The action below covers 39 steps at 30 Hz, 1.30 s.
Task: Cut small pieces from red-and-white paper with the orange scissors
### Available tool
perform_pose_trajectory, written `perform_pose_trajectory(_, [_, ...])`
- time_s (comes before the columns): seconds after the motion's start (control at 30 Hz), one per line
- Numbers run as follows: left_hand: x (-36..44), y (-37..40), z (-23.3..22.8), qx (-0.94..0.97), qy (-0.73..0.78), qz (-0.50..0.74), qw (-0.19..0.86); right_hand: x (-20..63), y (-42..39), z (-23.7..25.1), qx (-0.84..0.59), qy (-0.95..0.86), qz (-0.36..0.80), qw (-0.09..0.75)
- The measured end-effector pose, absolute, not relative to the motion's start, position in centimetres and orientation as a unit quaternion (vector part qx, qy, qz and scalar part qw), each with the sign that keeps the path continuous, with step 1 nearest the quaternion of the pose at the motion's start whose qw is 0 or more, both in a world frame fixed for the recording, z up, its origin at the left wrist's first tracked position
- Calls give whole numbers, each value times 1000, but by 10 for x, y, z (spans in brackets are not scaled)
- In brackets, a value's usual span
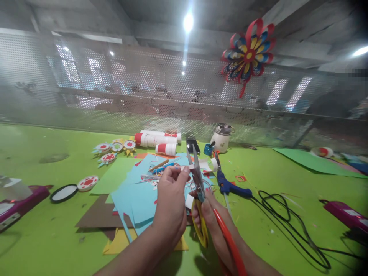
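My right hand (211,220) grips a pair of scissors (197,174) with yellow and orange-red handles; the blades point up and away, slightly apart. My left hand (171,201) pinches a small white paper strip (185,167) right beside the blades. Both hands hover over a pile of light-blue paper sheets (138,195) with brown and yellow sheets underneath. A pencil and paper scraps lie on the blue sheets.
A blue glue gun (230,188) with a looping black cable (284,214) lies to the right. White-and-red paper rolls (156,140), a phone (192,145), a small pot (220,138) and round paper medallions (115,147) sit further back. Magenta tools lie at both edges. A paper flower (248,50) hangs above.
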State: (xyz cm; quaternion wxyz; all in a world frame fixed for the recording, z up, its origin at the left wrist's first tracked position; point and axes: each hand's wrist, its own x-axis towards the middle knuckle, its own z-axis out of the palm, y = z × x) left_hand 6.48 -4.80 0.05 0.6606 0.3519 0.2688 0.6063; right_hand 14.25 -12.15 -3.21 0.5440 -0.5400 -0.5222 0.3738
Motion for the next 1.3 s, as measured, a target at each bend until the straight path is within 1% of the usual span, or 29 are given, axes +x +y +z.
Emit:
perform_pose_trajectory(0.6, [63,-48,-2,356,275,598,664,143,-122,-36,-576,-509,367,523])
perform_pose_trajectory(0.73, [64,-49,-1,345,270,600,670,139,-121,-37,-566,-486,365,558])
perform_pose_trajectory(0.9, [63,-47,-2,341,267,608,665,138,-119,-38,-532,-442,398,603])
perform_pose_trajectory(1.0, [61,-44,-3,340,266,605,669,142,-117,-39,-527,-443,413,596])
perform_pose_trajectory(1.17, [56,-39,-1,331,262,604,676,147,-115,-39,-529,-469,404,580])
perform_pose_trajectory(1.3, [49,-35,3,358,245,603,670,148,-120,-37,-544,-469,430,547])
